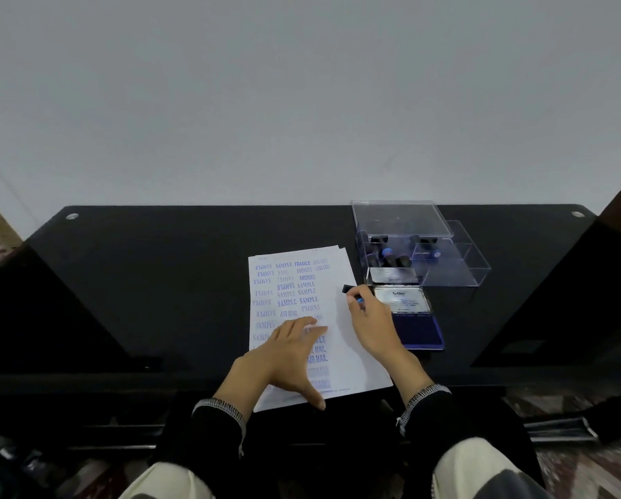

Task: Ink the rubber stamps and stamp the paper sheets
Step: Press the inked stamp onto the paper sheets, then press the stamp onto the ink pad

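Pinching black stamp (349, 289) in right hand (372, 320) grip; left hand (286, 354) flat on blue-stamped paper (341, 340).

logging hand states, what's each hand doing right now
Left hand: open, fingers flat, pressing on the paper sheet.
Right hand: grip closed around a rubber stamp over the sheet's right side.

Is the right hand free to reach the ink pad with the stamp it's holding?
Probably yes. The right hand grips the stamp just left of the open ink pad, with nothing between them.
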Action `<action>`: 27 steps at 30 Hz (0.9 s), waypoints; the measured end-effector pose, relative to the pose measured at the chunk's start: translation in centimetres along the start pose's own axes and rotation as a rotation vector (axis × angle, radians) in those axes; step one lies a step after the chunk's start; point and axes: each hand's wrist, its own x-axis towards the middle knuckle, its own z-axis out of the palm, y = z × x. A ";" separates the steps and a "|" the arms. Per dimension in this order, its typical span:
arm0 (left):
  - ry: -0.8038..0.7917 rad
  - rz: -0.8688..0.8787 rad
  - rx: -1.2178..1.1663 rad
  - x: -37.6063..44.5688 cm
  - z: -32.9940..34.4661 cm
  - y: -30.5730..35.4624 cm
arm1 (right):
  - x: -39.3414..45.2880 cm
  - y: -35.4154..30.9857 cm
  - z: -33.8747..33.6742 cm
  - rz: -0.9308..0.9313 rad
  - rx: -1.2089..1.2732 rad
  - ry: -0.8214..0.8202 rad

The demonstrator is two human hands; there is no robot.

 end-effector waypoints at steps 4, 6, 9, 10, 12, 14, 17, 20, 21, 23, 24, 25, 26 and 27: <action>0.027 0.005 -0.087 0.2 -0.8 -0.9 | 0.1 0.0 0.2 -0.001 -0.014 0.017; 0.057 0.003 -0.122 0.2 -1.3 -1.7 | 0.4 0.0 0.3 -0.004 -0.018 0.020; 0.104 -0.010 -0.147 0.4 -1.7 -2.8 | 0.9 -0.1 0.7 -0.013 -0.041 0.013; 0.106 -0.012 -0.156 0.5 -1.7 -3.1 | 1.1 -0.1 0.7 -0.022 -0.062 0.004; 0.088 -0.004 -0.146 0.8 -1.6 -3.6 | 1.4 0.0 0.9 -0.045 -0.127 -0.014; 0.055 -0.009 -0.143 1.0 -1.4 -3.6 | 1.3 0.0 1.0 -0.066 -0.157 -0.022; 0.079 -0.050 -0.206 1.4 -1.9 -3.1 | 1.1 -0.1 1.0 -0.049 -0.086 0.009; 0.326 -0.065 -0.301 2.2 -2.9 -1.9 | 0.9 -0.8 0.8 0.013 0.013 0.093; 0.413 -0.081 -0.366 2.6 -3.1 -1.2 | 0.9 -1.1 0.6 0.017 0.051 0.119; 0.532 -0.120 -0.469 3.7 -3.3 0.1 | 1.1 -1.8 -0.1 0.016 0.143 0.175; 0.580 -0.124 -0.480 4.5 -3.3 0.7 | 1.3 -2.1 -0.6 0.010 0.185 0.212; 0.617 -0.123 -0.486 5.5 -3.2 1.3 | 1.6 -2.4 -1.3 -0.001 0.216 0.255; 0.649 -0.122 -0.501 6.5 -3.1 1.9 | 2.0 -2.6 -2.2 -0.012 0.227 0.298; 0.672 -0.124 -0.515 7.4 -2.9 2.3 | 2.4 -2.6 -3.1 -0.016 0.229 0.336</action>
